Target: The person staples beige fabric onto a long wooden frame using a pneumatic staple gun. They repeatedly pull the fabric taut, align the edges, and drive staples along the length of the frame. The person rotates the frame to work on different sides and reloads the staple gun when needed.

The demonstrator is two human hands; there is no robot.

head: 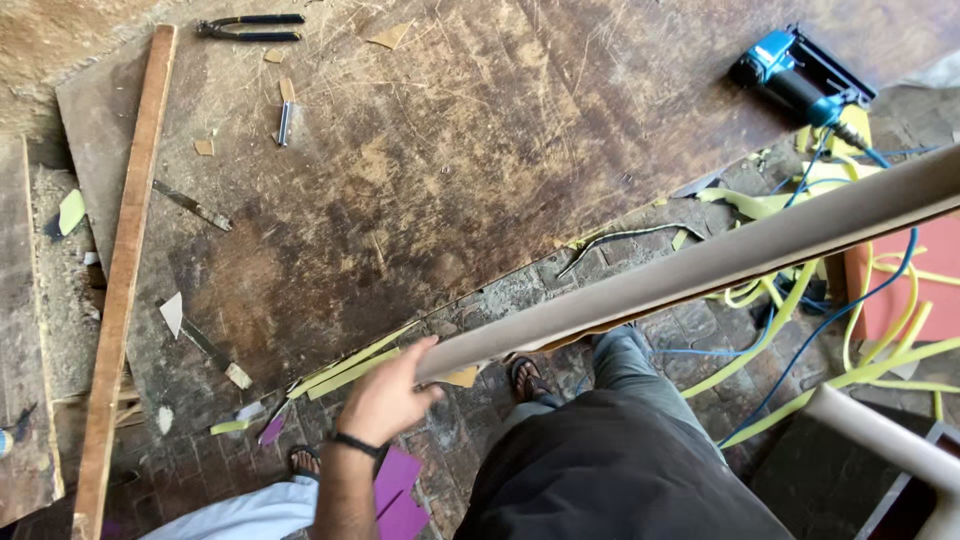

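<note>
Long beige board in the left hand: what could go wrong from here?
1. The left hand grips only the near end of the long beige board; the far end could sag or swing.
2. The blue hose and yellow strips on the brick floor lie by the sandalled foot: a trip risk.
3. The board could knock the blue nail gun.

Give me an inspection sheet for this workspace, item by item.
Surface: worn, scratched brown board lying flat.
Job's things: long pale panel strip, held at its near end.
Clutter: pliers, wooden batten, blue nail gun, yellow edging strips, purple pieces.
Grippers: left hand grips the strip's end, fingers over its top; right hand not seen.
Cables: blue hose running from the nail gun across the floor.
Surroundings: brick floor, sandalled feet below.
</note>
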